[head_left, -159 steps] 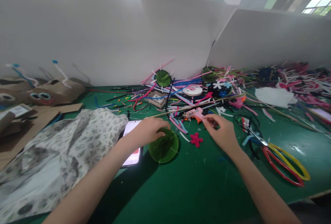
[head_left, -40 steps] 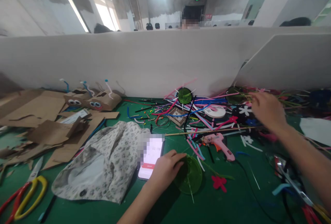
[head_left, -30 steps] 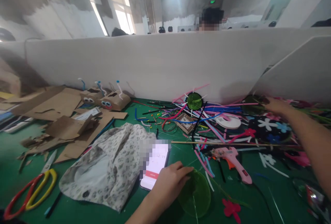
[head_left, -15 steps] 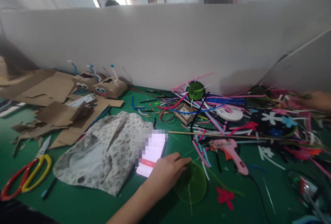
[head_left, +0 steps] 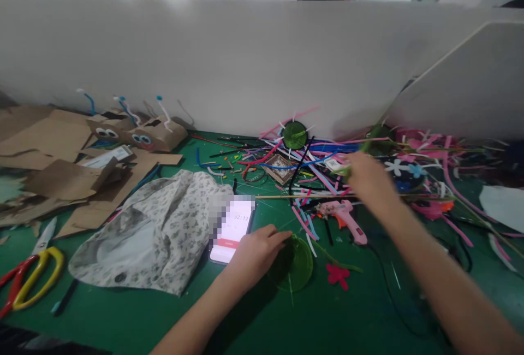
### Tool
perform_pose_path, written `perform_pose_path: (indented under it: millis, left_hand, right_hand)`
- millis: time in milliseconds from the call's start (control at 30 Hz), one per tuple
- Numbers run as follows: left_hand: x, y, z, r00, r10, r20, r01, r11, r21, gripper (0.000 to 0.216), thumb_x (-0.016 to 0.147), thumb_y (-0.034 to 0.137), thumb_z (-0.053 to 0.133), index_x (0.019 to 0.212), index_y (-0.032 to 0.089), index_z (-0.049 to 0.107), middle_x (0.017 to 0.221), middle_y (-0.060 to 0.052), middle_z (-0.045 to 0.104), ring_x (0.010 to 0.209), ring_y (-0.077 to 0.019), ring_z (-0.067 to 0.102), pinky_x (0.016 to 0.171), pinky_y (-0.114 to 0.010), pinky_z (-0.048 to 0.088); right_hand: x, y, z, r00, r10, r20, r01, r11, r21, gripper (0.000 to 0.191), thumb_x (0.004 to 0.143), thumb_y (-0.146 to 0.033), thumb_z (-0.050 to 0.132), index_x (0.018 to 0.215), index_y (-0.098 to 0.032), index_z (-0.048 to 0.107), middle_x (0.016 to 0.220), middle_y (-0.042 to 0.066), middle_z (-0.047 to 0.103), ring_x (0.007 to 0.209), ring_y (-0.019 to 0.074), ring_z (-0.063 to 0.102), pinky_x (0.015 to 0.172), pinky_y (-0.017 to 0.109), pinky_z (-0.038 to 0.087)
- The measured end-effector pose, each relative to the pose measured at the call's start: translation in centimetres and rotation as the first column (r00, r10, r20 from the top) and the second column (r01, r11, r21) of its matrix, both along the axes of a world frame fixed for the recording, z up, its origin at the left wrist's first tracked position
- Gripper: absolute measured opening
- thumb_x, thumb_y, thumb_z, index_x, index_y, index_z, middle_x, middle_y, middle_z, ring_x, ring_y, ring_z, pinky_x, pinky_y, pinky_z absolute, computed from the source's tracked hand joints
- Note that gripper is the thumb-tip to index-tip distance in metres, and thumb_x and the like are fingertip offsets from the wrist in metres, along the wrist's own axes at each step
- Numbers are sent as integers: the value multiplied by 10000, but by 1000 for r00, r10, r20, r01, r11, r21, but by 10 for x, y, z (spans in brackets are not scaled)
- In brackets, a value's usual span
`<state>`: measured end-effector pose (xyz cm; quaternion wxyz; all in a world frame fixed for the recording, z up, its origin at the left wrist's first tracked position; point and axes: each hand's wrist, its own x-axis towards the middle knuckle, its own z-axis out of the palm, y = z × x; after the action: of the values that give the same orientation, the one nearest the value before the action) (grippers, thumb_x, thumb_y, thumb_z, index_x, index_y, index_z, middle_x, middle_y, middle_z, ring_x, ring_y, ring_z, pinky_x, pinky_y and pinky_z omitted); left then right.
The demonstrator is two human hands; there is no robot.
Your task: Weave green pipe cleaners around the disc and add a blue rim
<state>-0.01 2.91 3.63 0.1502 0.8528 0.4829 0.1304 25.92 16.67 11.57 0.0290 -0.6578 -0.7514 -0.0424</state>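
Two hands, one green disc [head_left: 292, 264]
Left hand [head_left: 260, 249] pinches its rim, seemingly for steadiness; right hand [head_left: 370, 179], beyond the disc, grips a green strip [head_left: 343, 171].

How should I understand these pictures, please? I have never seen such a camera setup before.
No robot shows here: you see a person's bare left hand and right hand. Every picture comes from one camera worn on the head, looking forward and down. The left one touches the edge of a green disc on the table. The right one is blurred and seems to hold something green, too unclear to name. Around them lie a pink glue gun, a red flower, a phone, patterned cloth, scissors and coloured strips.
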Motion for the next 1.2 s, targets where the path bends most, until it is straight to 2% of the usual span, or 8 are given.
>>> perform_pose_path:
  millis: [200,467,533,633,700,900,1033,1200]
  left_hand:
    - [0,1,0,1000,13,-19,-13,1000,5,301,934,226,485,1215,283,576,930,-19,627,796,-170,649,643,-244,507]
    - [1,3,0,999,30,-14,-30,1000,6,300,918,233,522,1205,280,595,917,-13,638,785,-171,655,627,-239,494]
    - [0,3,1,999,41,-19,-40,999,5,297,916,245,531,1202,281,602,908,-13,641,778,-171,655,618,-236,489]
    - [0,3,1,1000,21,-7,-21,1000,13,298,917,261,534,1206,289,602,922,-13,643,782,-165,656,617,-229,486]
    - [-1,3,1,1000,7,3,-7,1000,23,300,911,262,546,1204,295,602,921,-8,643,778,-161,655,608,-225,484]
    - [-1,4,-1,997,-71,-32,74,994,81,302,929,246,513,1219,284,589,900,-13,634,743,-161,646,568,-235,478]
    - [-2,3,-1,989,-142,-45,147,980,135,295,946,235,477,1218,275,585,882,-18,633,717,-157,636,540,-228,458]
    - [-5,4,-5,981,-192,-17,192,965,177,299,945,223,481,1224,270,575,870,-16,635,710,-147,628,548,-222,450]
  right_hand:
    - [-70,-8,-58,986,165,-16,-166,982,-86,288,818,-51,537,1070,-150,633,996,112,687,941,180,638,827,262,440]
    - [-41,-16,-9,997,61,51,-71,971,230,295,918,-117,355,1025,-104,630,982,172,670,991,267,585,868,410,389]
    - [-33,-30,8,990,130,54,-140,869,475,317,943,-140,328,1113,-134,595,1082,139,643,1060,237,540,936,419,354]
    - [-32,-67,26,919,365,147,-349,582,734,310,924,-114,380,1149,-197,577,964,55,649,937,165,556,884,334,393]
    - [-36,-98,30,903,404,147,-362,530,767,373,896,-81,419,1228,-195,545,815,34,623,806,150,554,745,277,413]
    - [-33,-171,-24,924,305,-233,-177,877,447,314,924,-233,489,1216,-216,605,719,17,608,619,107,549,527,229,346]
    - [-22,-192,-67,867,202,-456,-95,965,246,302,953,-204,421,1177,-207,624,870,39,646,579,78,542,513,213,352]
    - [-27,-195,-80,813,126,-568,-41,986,160,240,938,-229,455,1043,-234,671,895,27,646,650,97,563,578,211,398]
